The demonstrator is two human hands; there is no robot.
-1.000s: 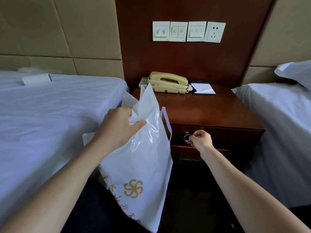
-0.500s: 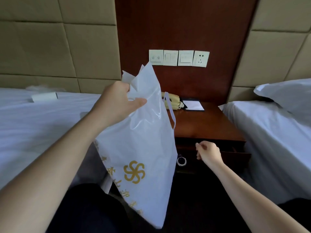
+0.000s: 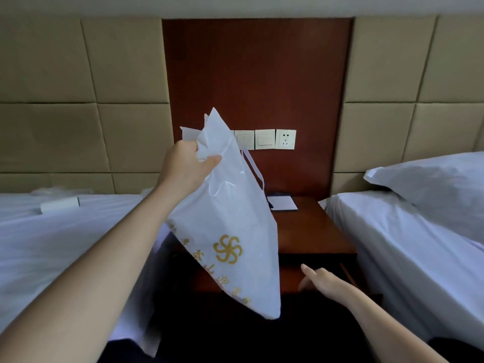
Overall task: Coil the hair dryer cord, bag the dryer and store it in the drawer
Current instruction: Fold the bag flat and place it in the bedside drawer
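Left hand (image 3: 187, 166) grips the bag (image 3: 235, 226) — raised; right hand (image 3: 327, 282) open.

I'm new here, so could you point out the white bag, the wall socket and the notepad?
white bag (image 3: 235, 218): head view, middle of its side.
wall socket (image 3: 285, 139): head view, centre of its faceplate.
notepad (image 3: 282, 203): head view, middle of its white sheet.

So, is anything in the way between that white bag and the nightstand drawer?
Only the person's own right hand, reaching open-fingered over the pulled-out drawer. The bag, gripped at its top by the left hand, hangs before the drawer's left part. The drawer's inside is too dark to judge.
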